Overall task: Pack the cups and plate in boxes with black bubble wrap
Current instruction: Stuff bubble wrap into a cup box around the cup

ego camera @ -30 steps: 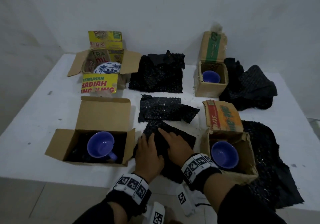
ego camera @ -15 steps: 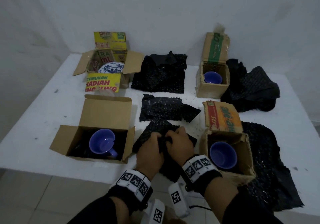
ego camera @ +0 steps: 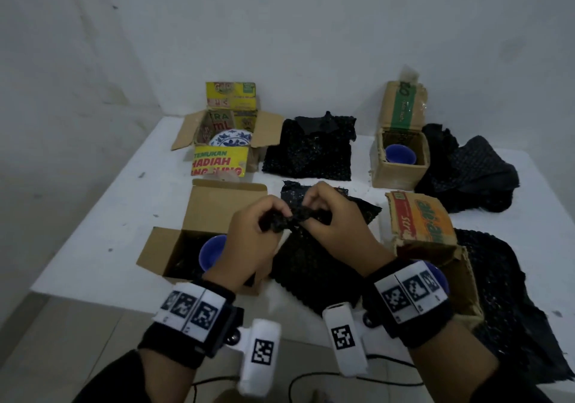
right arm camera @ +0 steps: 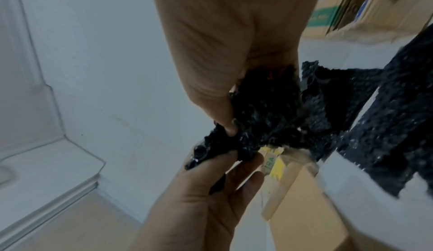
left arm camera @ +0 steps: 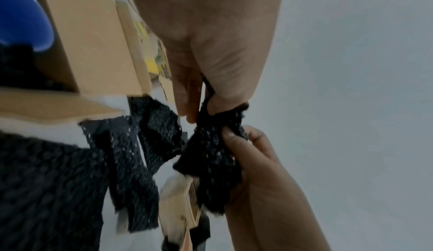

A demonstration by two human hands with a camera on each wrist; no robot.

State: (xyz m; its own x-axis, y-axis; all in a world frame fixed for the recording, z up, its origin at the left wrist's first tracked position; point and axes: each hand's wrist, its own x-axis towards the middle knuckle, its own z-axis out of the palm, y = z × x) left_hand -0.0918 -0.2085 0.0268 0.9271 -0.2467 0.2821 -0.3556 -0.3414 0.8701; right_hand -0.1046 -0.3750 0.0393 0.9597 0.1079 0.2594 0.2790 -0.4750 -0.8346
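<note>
The surface [ego camera: 102,222] carries four open boxes. The far-left box [ego camera: 217,141] holds the plate [ego camera: 231,138]; each of the other three holds a blue cup. Loose wrap pieces lie between and beside them. The near-left box [ego camera: 174,247] holds a cup [ego camera: 212,254].

Step in hand: picking up one wrap sheet [ego camera: 308,265], raised above the near edge. The left hand [ego camera: 252,240] and right hand [ego camera: 336,228] each pinch its top edge, fingers curled.

Next move, as judged: spread the sheet, then bring it to a cup without snagging a flap.
</note>
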